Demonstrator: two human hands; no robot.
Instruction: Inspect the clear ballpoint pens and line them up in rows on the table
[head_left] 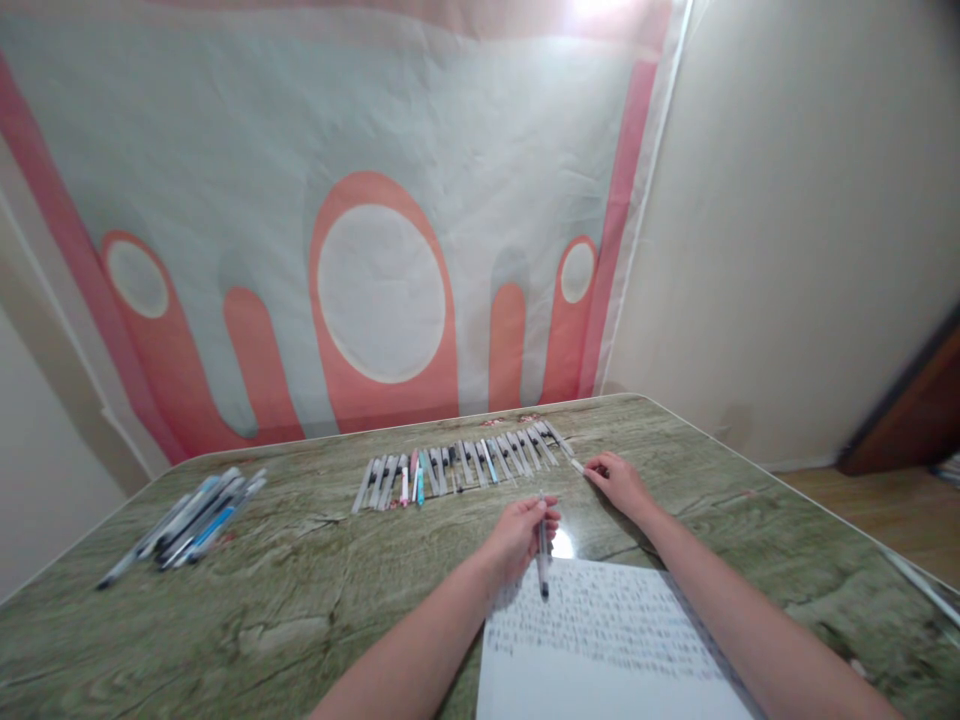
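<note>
Notably, my left hand [525,530] pinched a pen [544,570] over the paper's [600,640] eleven-o'clock corner; a slackening grip could have dropped it. At its two o'clock, my right hand [616,482] pinched a pale tip [577,466]; a nudge risked rolling the pen row [464,463] askew.

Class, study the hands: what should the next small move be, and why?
Probably the left hand should carry its pen towards the row of pens: that pen shows partly over the written sheet, apart from the row, while the right hand is near the row's right end.
</note>
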